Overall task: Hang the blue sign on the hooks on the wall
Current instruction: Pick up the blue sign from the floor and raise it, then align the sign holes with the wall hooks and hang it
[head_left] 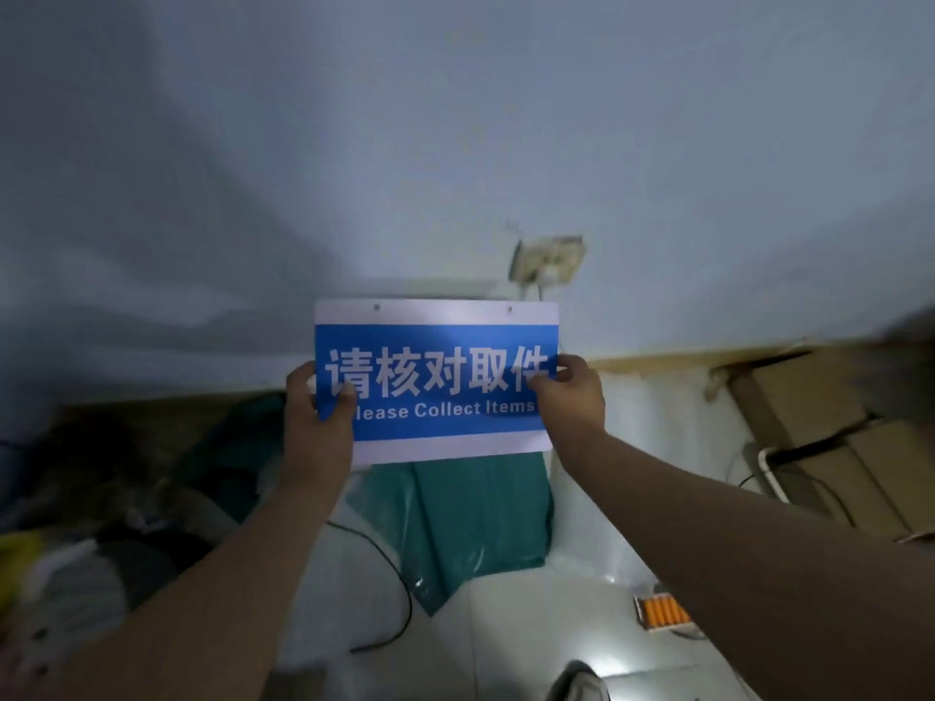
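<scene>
Blue sign [435, 382]: bright blue field, white bands along top and bottom edges, white Chinese characters, smaller white Latin lettering beneath. Wall [455, 144]: pale blue-grey, plain. Wall socket [549, 259]: off-white, dingy. Plastic sheet [470, 518] below sign: teal green, glossy highlights. Floor [531, 629]: white, shiny. Cardboard boxes [830, 447] at right: tan brown. Cable [394, 574] on floor: black. Small cylinders [664, 610] in row at lower right: orange. Clutter [76, 574] at left: dark, blurred, patch of yellow.
</scene>
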`<state>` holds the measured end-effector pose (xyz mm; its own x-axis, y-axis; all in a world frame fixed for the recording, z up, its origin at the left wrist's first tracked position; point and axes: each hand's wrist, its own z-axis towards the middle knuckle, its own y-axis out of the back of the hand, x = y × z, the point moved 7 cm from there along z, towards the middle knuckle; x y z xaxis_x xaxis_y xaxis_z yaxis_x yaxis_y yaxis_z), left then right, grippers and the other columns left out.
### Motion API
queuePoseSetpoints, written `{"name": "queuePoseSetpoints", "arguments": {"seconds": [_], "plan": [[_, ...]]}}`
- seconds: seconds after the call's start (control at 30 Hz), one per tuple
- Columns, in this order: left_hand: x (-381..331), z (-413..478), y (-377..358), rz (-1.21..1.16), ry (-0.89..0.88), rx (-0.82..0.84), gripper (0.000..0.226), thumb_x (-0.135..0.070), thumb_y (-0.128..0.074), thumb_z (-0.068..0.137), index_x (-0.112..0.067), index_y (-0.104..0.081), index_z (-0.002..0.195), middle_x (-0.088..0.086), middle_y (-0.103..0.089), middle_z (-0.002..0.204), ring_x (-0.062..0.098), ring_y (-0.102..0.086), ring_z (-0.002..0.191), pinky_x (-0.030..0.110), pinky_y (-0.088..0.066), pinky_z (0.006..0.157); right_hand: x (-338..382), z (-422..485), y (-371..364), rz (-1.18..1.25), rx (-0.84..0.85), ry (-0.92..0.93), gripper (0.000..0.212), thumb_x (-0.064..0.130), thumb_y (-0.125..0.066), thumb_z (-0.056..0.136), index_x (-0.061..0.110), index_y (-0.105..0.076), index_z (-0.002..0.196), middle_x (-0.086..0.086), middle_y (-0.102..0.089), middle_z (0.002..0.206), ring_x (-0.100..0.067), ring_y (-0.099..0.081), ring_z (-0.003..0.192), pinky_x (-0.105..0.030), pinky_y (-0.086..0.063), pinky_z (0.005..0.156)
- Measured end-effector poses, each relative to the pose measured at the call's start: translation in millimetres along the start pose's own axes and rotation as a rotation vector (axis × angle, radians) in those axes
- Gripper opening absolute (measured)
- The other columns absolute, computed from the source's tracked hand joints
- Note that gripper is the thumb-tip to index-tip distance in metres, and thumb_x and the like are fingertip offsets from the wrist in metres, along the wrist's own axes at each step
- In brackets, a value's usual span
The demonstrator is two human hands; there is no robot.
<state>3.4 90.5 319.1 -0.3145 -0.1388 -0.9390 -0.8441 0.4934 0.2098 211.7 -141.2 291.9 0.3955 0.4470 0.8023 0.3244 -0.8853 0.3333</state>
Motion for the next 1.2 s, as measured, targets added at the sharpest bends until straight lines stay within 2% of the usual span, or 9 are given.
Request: {"name": "queuePoseSetpoints", "arguments": {"seconds": [0.07,0.2,0.3,0.5,0.67,0.8,0.9,1.07,1.2], "plan": [[-78.5,-9.5,17.8,0.001,-0.069,-0.037,0.034,-0.018,-0.059,0.098,-0.023,-0.047,0.129,0.002,-0.058,0.102,0.015,-0.065,0.086,0.028,-0.053,0.066,74.2,-33.0,22.6,0.025,-0.024,0.089,0.037,0.030,-0.063,0.078,0.027,-0.060,0.115,-0.001,-0.061,0.116,-0.020,-0.066,0.096,-0.044,-0.057,0.086],[-235.5,-34.5,51.8,0.051,-0.251,-0.127,0.035,-0.022,-0.064,0.094,-0.025,-0.051,0.126,0.004,-0.061,0.101,0.022,-0.065,0.086,0.033,-0.054,0.071,230.2,-104.4,75.7,0.105,-0.051,0.272,0.035,0.019,-0.062,0.086,0.025,-0.058,0.121,0.001,-0.057,0.120,-0.018,-0.062,0.099,-0.036,-0.052,0.085],[-355.8,-62.3,72.9,0.043,-0.392,-0.162,0.038,-0.024,-0.067,0.092,-0.025,-0.053,0.128,0.002,-0.064,0.095,0.014,-0.066,0.082,0.024,-0.050,0.065,339.9,-161.3,121.5,0.175,-0.078,0.392,0.036,0.017,-0.063,0.086,0.024,-0.057,0.121,0.001,-0.055,0.122,-0.018,-0.062,0.101,-0.036,-0.052,0.085],[-588.2,-133.6,116.9,0.036,-0.689,-0.148,0.038,-0.029,-0.069,0.091,-0.027,-0.055,0.126,-0.016,-0.065,0.091,-0.002,-0.065,0.076,0.015,-0.047,0.062,524.7,-280.7,215.4,0.275,-0.117,0.623,0.040,0.016,-0.064,0.088,0.027,-0.054,0.125,0.002,-0.054,0.123,-0.020,-0.060,0.108,-0.037,-0.052,0.086],[-743.4,-178.1,154.0,-0.041,-0.855,-0.190,0.035,-0.030,-0.068,0.091,-0.030,-0.056,0.124,-0.011,-0.067,0.091,0.007,-0.067,0.079,0.021,-0.051,0.063,658.0,-366.1,279.7,0.302,-0.118,0.845,0.040,0.018,-0.063,0.090,0.029,-0.053,0.127,0.005,-0.055,0.125,-0.018,-0.061,0.108,-0.036,-0.054,0.086],[-828.9,-209.8,168.8,-0.068,-0.972,-0.215,0.030,-0.029,-0.066,0.093,-0.036,-0.058,0.121,-0.015,-0.068,0.086,0.001,-0.068,0.076,0.015,-0.047,0.058,730.8,-409.5,315.4,0.277,-0.112,0.918,0.042,0.018,-0.062,0.090,0.028,-0.054,0.130,0.001,-0.056,0.126,-0.019,-0.060,0.107,-0.037,-0.054,0.085],[-869.9,-225.7,167.7,-0.057,-1.013,-0.215,0.027,-0.030,-0.065,0.093,-0.046,-0.058,0.113,-0.016,-0.072,0.076,-0.005,-0.069,0.070,0.019,-0.050,0.056,763.4,-427.2,337.6,0.262,-0.139,0.920,0.044,0.019,-0.062,0.090,0.024,-0.054,0.133,0.000,-0.054,0.125,-0.020,-0.058,0.107,-0.032,-0.049,0.081],[-931.4,-231.3,155.3,-0.078,-0.991,-0.167,0.021,-0.027,-0.072,0.088,-0.039,-0.065,0.104,-0.013,-0.072,0.072,0.009,-0.072,0.071,0.025,-0.050,0.055,806.2,-428.3,371.8,0.293,-0.085,0.824,0.035,0.019,-0.066,0.085,0.020,-0.064,0.119,-0.003,-0.070,0.107,-0.026,-0.066,0.097,-0.046,-0.057,0.086],[-961.1,-231.6,148.7,-0.077,-1.003,-0.151,0.022,-0.027,-0.071,0.089,-0.035,-0.067,0.109,-0.011,-0.074,0.078,0.002,-0.068,0.069,0.021,-0.047,0.053,826.4,-424.9,385.8,0.297,-0.085,0.817,0.032,0.017,-0.065,0.085,0.021,-0.066,0.117,-0.002,-0.072,0.103,-0.025,-0.066,0.094,-0.041,-0.055,0.080]]}}
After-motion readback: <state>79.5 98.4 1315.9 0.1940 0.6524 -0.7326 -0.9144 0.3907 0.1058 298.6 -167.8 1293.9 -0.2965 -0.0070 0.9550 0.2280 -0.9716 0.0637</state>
